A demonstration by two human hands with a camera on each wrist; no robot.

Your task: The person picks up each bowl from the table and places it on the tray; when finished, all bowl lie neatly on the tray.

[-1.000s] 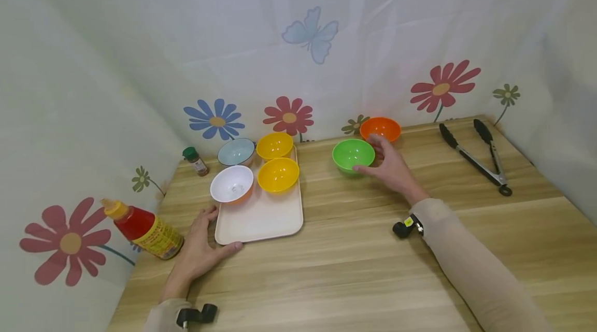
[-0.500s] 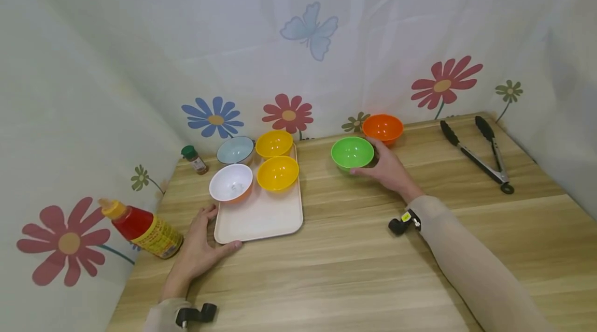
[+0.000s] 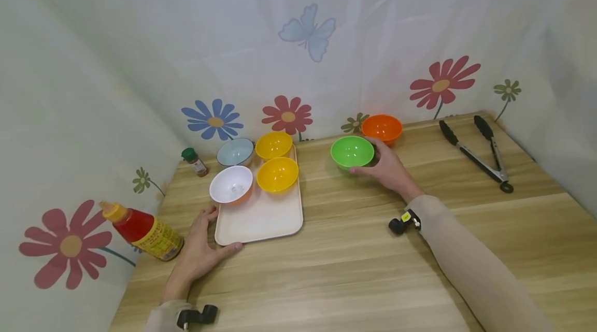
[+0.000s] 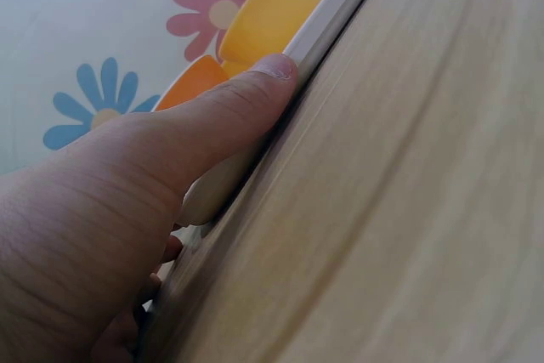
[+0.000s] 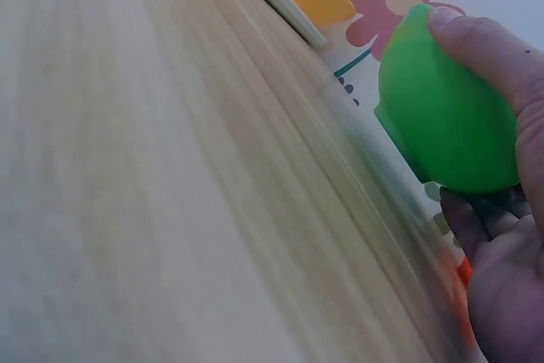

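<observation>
My right hand (image 3: 388,169) grips the green bowl (image 3: 352,153) from its right side, thumb at the near rim and fingers behind. In the right wrist view, a strip of background shows between the green bowl's base (image 5: 399,144) and the tabletop. Just behind that hand is an orange bowl (image 3: 382,129). My left hand (image 3: 198,249) holds the near left corner of the white tray (image 3: 261,223), thumb along the front edge and fingers at the left side. Two yellow bowls (image 3: 278,175) and a white bowl with an orange outside (image 3: 231,185) stand on the tray.
A light blue bowl (image 3: 235,152) is at the back left beside a small green-capped spice jar (image 3: 195,161). Left of my left hand stands a red sauce bottle (image 3: 148,233). Open tongs (image 3: 480,161) lie at the right. A flowered curtain (image 3: 233,62) backs the table.
My right hand and the green bowl have shifted slightly left, away from the orange bowl. My left hand and the tray stay where they were.
</observation>
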